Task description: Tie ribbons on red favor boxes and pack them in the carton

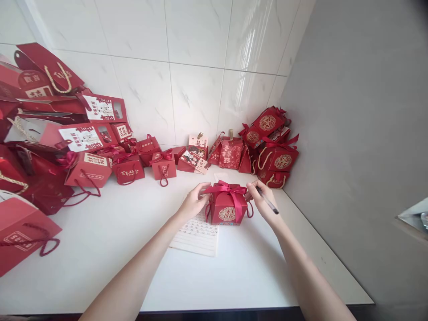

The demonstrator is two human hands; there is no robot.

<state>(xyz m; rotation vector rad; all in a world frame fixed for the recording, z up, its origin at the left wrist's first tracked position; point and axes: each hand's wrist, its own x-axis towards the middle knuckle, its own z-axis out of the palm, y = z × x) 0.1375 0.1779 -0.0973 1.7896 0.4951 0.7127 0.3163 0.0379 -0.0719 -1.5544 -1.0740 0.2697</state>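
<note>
A red gift box [219, 214] with a gold round emblem stands upright on the white table, topped by a magenta ribbon bow [227, 191]. At its left side is my left hand [194, 200], fingers closed at the ribbon's left end. My right hand [262, 203] holds a dark pen [270, 203] against the palm, its fingertips at the right end of the ribbon. Dark red cord handles hang at both sides of the box. Partly beneath the box and my left hand lies a lined notebook [197, 243] with handwritten rows.
Red gift bags and boxes [88, 169] are heaped along the left. Smaller boxes [163, 166] line the tiled wall [197, 89]. More ribboned boxes [281, 158] are stacked in the right corner, against a grey panel [351, 133]. The white table's [100, 267] front edge runs along the bottom.
</note>
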